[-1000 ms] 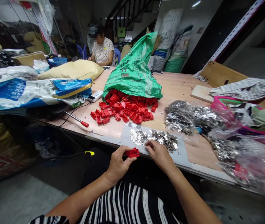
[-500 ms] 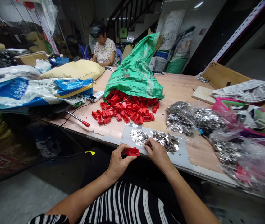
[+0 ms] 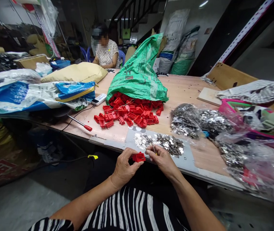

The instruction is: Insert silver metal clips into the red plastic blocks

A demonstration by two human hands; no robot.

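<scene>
My left hand (image 3: pixel 124 165) is closed on a small red plastic part (image 3: pixel 138 157) at the near table edge. My right hand (image 3: pixel 162 159) pinches a thin metal piece (image 3: pixel 153 148) right next to that red part. Just beyond my fingers a pile of small silvery metal pieces (image 3: pixel 161 141) lies on a grey sheet (image 3: pixel 187 158). Farther back, many more red plastic parts (image 3: pixel 129 112) spill out of a green woven sack (image 3: pixel 139 73).
Clear bags of metal pieces (image 3: pixel 194 120) lie to the right, with a pink basket (image 3: pixel 228 107) behind. A red-handled tool (image 3: pixel 80 123), a white remote (image 3: pixel 98 99) and blue-white sacks (image 3: pixel 38 93) lie to the left. Another person (image 3: pixel 104 48) sits at the far end.
My right hand has lifted off the pile of metal pieces with one thin piece pinched and come close to the red part. My left hand has kept its hold.
</scene>
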